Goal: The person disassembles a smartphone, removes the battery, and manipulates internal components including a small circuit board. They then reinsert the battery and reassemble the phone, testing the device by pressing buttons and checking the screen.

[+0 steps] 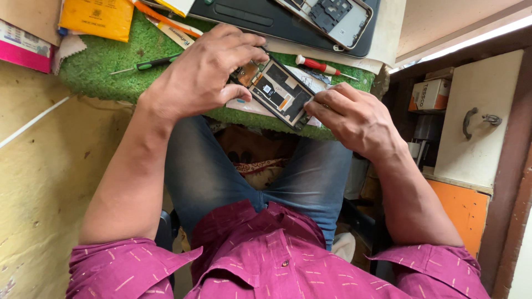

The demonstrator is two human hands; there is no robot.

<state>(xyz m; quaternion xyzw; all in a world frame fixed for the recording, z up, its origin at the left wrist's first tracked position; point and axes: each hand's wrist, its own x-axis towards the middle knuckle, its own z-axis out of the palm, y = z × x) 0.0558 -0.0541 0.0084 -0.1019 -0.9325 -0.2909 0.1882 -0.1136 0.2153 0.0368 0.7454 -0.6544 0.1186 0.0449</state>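
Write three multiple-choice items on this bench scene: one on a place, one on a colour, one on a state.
1. Where does the red-handled screwdriver lie?
A. on the green mat
B. on the floor
C. in the cabinet

2. What colour is the shirt?
A. white
B. magenta
C. black

3. How is the opened phone held?
A. by the left hand alone
B. by no hand
C. between both hands

Answers: 1 A, it rests on the mat beyond the phone. 2 B, the cloth is magenta with pale dashes. 3 C, the left hand and right hand grip opposite ends.
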